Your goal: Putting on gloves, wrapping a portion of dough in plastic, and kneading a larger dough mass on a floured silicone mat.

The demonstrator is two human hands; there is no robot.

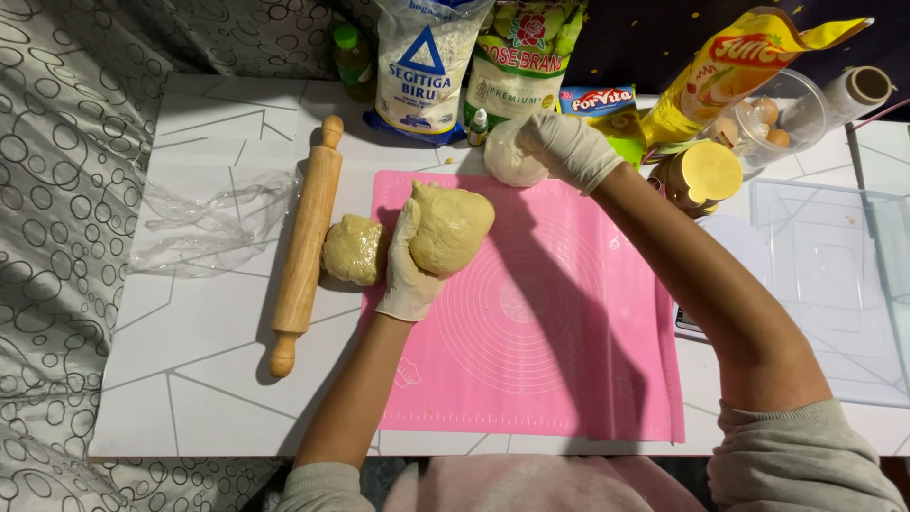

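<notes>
While the gloved left hand (409, 270) cups a dough lump (450, 228) over the pink mat (559, 351), the gloved right hand (567, 144) closes around a white bag (512, 156).

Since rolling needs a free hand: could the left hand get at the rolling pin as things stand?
Probably not right away. The left hand is full, holding a big lump of dough. The rolling pin lies close on its left, with only a smaller dough ball between them.

rolling pin (305, 245), crumpled plastic bag (210, 223), egg bowl (779, 112).
</notes>
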